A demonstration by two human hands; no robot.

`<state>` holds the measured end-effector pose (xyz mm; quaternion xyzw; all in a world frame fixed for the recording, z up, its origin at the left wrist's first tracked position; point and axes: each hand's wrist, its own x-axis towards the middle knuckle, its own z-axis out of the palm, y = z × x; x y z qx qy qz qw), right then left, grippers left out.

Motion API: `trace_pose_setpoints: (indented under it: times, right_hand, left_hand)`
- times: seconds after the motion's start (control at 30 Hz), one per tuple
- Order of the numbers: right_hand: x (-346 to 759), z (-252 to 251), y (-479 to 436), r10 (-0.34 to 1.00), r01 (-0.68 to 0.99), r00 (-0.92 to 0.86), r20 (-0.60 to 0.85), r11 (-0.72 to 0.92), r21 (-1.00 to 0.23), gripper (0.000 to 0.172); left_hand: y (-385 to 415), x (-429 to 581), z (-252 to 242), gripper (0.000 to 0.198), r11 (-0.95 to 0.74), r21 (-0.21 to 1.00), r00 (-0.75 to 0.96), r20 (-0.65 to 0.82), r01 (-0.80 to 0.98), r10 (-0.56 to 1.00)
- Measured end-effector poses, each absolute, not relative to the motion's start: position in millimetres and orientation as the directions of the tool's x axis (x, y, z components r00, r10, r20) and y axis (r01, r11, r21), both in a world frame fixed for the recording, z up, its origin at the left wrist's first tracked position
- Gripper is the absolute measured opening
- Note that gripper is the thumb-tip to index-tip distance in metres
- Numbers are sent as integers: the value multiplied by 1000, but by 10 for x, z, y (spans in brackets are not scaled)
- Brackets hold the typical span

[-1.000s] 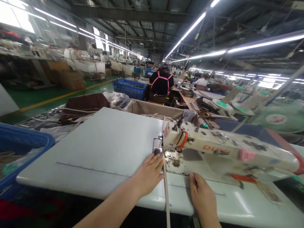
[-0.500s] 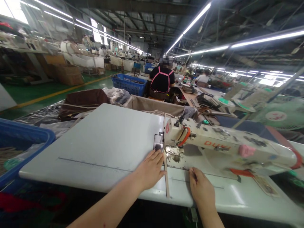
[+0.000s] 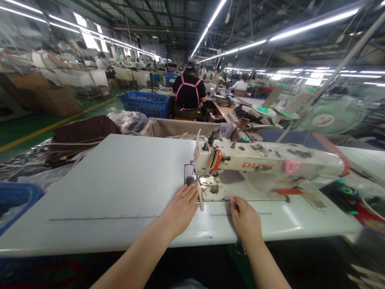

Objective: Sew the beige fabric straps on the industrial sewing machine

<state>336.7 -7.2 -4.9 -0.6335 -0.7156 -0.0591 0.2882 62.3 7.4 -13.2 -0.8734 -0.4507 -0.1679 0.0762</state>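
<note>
A cream sewing machine (image 3: 264, 164) lies across a white table (image 3: 120, 188). A narrow beige strap (image 3: 199, 196) runs under the machine's needle end and ends just in front of it. My left hand (image 3: 180, 208) lies flat on the table with fingers stretched out, its fingertips beside the strap's left edge. My right hand (image 3: 245, 218) rests on the table right of the strap, fingers curled under, in front of the machine's base. Whether it holds anything is hidden.
A blue crate (image 3: 13, 200) sits at the table's left. A brown fabric bin (image 3: 180, 128) and dark bags (image 3: 81, 132) stand behind the table. A person in a black top with pink straps (image 3: 189, 94) sits ahead. A green fan (image 3: 333, 116) is at the right.
The strap has been drawn forward through the machine: its tail, which hung over the table's front edge, now ends near my left fingertips. The view shifted right and down.
</note>
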Motion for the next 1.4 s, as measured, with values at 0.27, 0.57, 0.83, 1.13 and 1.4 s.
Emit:
trace_pose_setpoints:
  times: [0.27, 0.57, 0.83, 1.13, 1.4]
  right_hand:
    - [3359, -40, -85, 882, 942, -37, 469, 188, -278, 37]
    - [3357, -52, -84, 886, 938, -29, 462, 184, -294, 38]
    - [3354, -16, -84, 865, 937, -45, 500, 210, -279, 37]
    - [3353, -51, -82, 829, 927, -63, 556, 255, -274, 34]
    - [3331, 14, -84, 800, 931, -84, 594, 276, -240, 35]
  left_hand:
    - [95, 590, -153, 48, -604, 17, 562, 348, 796, 750]
    - [143, 581, -131, 46, -578, 33, 537, 332, 815, 776]
    - [304, 531, -121, 44, -607, 67, 556, 330, 792, 763]
    - [413, 501, -7, 43, -618, 100, 566, 308, 780, 765]
    - [407, 516, 94, 47, -567, 154, 527, 234, 810, 817]
